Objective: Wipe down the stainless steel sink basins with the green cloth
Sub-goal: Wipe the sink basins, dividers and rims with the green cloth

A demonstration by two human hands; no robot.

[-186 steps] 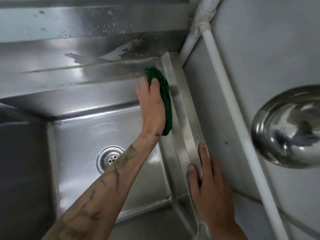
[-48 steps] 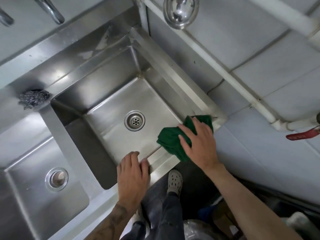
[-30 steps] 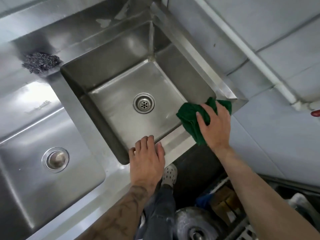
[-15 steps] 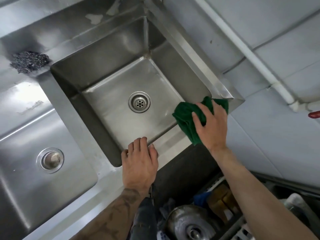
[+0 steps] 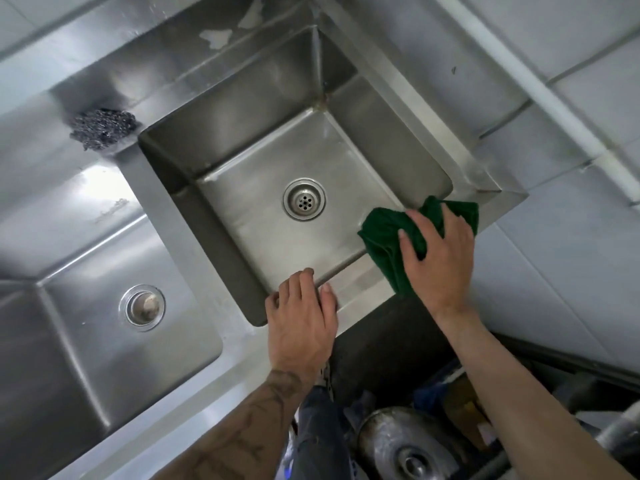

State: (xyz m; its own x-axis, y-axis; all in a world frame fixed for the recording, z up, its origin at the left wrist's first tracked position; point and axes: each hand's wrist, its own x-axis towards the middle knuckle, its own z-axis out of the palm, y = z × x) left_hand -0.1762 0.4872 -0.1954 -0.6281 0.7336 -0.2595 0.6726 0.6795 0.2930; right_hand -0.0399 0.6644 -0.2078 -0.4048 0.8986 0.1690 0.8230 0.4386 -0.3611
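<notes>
Head view of a stainless steel sink basin (image 5: 249, 220), with its drain (image 5: 304, 199) taken as the reference point. The green cloth (image 5: 382, 237) lies bunched to the right of the drain and nearer the person, draped over the basin's front right corner and rim. The right hand (image 5: 440, 258) rests on top of the cloth, fingers spread and lightly arched, pressing it against the steel; no finger wraps around it. The left hand (image 5: 301, 323) lies flat on the front rim, directly nearer the person than the drain, fingers extended with their tips at the basin's inner edge, holding nothing. A steel scourer (image 5: 102, 128) sits on the surface far left of and beyond the drain. A second basin (image 5: 86, 358) lies to the left. A white pipe (image 5: 540, 91) runs along the wall to the right.
</notes>
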